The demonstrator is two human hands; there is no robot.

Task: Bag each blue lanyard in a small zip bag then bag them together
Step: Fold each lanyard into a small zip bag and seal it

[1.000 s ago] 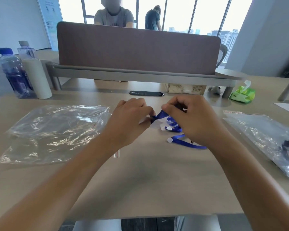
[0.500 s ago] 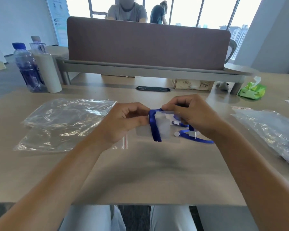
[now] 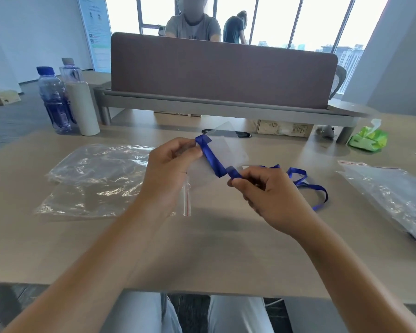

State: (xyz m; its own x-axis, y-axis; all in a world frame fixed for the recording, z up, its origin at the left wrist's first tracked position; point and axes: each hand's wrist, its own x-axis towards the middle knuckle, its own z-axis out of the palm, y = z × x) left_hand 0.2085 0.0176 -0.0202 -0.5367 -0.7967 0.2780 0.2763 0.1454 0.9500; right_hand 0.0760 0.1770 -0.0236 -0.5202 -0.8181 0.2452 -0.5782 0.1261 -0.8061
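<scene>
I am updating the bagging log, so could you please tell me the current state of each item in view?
blue lanyard: pinched in both hands, tail trailing on the table.
small zip bag: held up by the left hand, behind the strap.
right hand: pinching the strap.
large bags: lying flat, left side.
bag at right: lying flat, dark item inside.
blue-capped bottle: upright, capped.

Lanyard: blue ribbon you hold taut over the desk's middle; its tail loops rightward
Small zip bag: clear, lifted behind it
</scene>
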